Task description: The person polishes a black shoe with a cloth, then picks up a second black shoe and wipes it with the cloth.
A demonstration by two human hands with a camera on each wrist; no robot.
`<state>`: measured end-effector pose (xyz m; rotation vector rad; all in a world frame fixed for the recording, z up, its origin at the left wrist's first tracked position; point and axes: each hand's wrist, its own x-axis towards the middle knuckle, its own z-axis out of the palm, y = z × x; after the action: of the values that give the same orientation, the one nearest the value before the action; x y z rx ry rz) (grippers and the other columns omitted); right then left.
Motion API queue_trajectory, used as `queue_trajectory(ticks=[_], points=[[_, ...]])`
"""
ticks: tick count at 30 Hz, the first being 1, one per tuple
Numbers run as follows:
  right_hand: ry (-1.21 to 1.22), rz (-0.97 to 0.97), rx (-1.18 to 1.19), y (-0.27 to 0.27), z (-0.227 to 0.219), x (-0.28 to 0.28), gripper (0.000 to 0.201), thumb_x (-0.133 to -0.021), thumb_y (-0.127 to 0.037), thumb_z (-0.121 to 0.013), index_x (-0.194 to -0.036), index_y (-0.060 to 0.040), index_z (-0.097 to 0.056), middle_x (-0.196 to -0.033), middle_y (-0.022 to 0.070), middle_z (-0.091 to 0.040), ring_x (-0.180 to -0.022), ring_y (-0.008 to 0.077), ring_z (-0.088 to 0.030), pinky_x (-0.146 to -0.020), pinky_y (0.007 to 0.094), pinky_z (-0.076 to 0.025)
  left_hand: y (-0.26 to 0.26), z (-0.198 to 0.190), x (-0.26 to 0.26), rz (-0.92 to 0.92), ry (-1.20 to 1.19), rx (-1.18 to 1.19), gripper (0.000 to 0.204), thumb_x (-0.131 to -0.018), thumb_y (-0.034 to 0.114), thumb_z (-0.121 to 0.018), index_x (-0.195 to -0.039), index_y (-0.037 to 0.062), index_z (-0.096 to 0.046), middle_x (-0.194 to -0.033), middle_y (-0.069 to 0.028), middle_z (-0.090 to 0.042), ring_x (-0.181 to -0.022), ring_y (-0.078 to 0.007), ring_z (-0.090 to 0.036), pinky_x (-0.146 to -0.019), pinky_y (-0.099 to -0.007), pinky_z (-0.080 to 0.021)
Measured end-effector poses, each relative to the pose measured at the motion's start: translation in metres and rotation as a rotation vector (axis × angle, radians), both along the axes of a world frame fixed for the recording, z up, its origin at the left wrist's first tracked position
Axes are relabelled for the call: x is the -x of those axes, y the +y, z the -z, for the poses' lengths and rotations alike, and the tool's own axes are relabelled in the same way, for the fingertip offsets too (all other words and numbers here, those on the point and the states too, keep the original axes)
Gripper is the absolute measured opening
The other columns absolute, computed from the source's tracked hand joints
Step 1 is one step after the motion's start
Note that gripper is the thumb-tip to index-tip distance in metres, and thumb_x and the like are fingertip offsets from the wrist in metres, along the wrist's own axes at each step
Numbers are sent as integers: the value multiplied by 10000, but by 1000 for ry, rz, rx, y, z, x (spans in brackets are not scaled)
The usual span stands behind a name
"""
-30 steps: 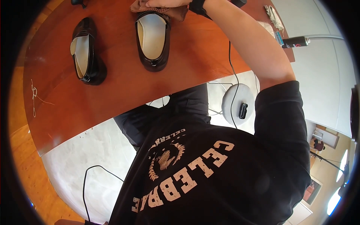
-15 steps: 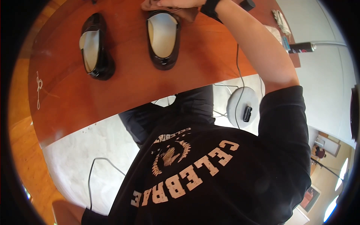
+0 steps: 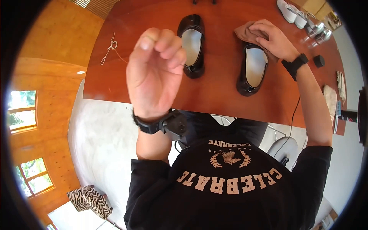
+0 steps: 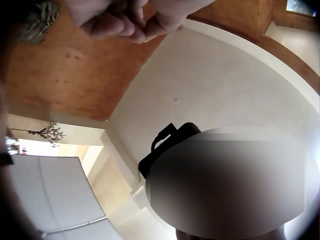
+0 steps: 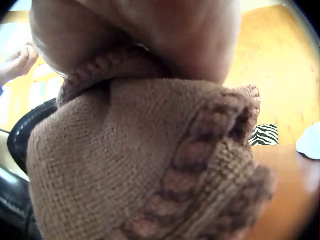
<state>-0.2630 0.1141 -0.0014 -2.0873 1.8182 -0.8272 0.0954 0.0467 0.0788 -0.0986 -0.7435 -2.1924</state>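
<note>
My right hand [image 3: 272,38] holds a brown stitched-edge cloth [image 3: 245,32] at the toe end of a black loafer [image 3: 248,89] on the table. Close up in the right wrist view, the cloth [image 5: 110,150] is bunched under the fingers, with black shoe leather [image 5: 30,130] beside it. My left hand [image 3: 155,76] is raised in front of the head camera, palm showing, fingers loosely bent and holding nothing. Behind it stands the other black loafer [image 3: 191,22], partly overlapped by the fingers. Both loafers show pale insoles.
A knotted string [image 3: 111,46] lies on the reddish table [image 3: 218,84] at left. White shoes [image 3: 288,13] stand at the back right. A small dark cylinder [image 3: 319,60], a blue-bristled brush [image 3: 338,108] and a black can [image 3: 349,115] are along the right side.
The left hand has come up from low at the lower left to in front of the camera. The head view has swung left, so the loafers appear further right. The right hand still holds the cloth.
</note>
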Motion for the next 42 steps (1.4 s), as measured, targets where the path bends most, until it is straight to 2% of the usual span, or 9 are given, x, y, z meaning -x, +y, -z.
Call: queue_trajectory(ticks=[6,15,21,24,27,30,36,42], points=[[-60,46,-6,0,10,7,343,-892,-48,-643,-1231,5,-636,-1232,128,-612,-1174,293,-601,-1036,379,-465,3,11,3,-70,-90,159,51,-1012,121,-603,-985,82,-582,-890,5,-440,-815,-128,-386,-716,-266,-382],[-79,28,-63,0,12,6,319,-912,-42,-638,-1229,-13,-665,-1256,112,-598,-1179,292,-602,-1038,371,-467,5,19,8,-123,-125,242,199,-1040,191,-610,-1112,15,-667,-922,-20,-498,-835,-134,-410,-729,-270,-394],[101,27,-27,-3,22,11,275,-930,-13,-619,-1194,-25,-693,-1290,114,-568,-1185,299,-599,-1041,375,-477,9,19,9,-131,-149,253,232,-1048,215,-598,-1115,3,-663,-948,-30,-544,-835,-136,-432,-726,-277,-403],[134,111,-43,-5,31,24,284,-917,-1,-629,-1195,-20,-685,-1277,119,-569,-1196,309,-589,-1046,373,-476,11,17,8,-146,-170,217,244,-1051,223,-591,-1117,-4,-651,-956,-32,-554,-836,-136,-441,-723,-279,-405],[41,172,-79,-2,33,33,303,-904,10,-636,-1203,-20,-677,-1259,124,-575,-1202,315,-583,-1048,369,-474,12,18,9,-130,-171,213,244,-1053,222,-589,-1117,-8,-639,-957,-33,-558,-840,-135,-447,-724,-279,-407],[102,135,-98,1,27,29,322,-906,12,-631,-1224,-20,-666,-1256,121,-579,-1204,310,-584,-1046,373,-474,13,18,10,-128,-164,189,239,-1053,219,-589,-1109,-9,-633,-957,-32,-558,-838,-135,-449,-722,-277,-407],[77,20,-112,1,3,8,280,-907,21,-624,-1175,-23,-694,-1252,112,-581,-1194,303,-587,-1041,379,-473,11,20,12,-93,-139,192,218,-1055,197,-584,-1138,10,-658,-957,-30,-558,-834,-136,-448,-715,-273,-406],[116,25,-135,-7,19,14,286,-912,27,-617,-1175,-45,-705,-1242,114,-576,-1185,305,-594,-1039,384,-482,9,21,12,-63,-127,176,203,-1055,185,-580,-1139,21,-667,-948,-26,-552,-828,-135,-445,-713,-272,-406]])
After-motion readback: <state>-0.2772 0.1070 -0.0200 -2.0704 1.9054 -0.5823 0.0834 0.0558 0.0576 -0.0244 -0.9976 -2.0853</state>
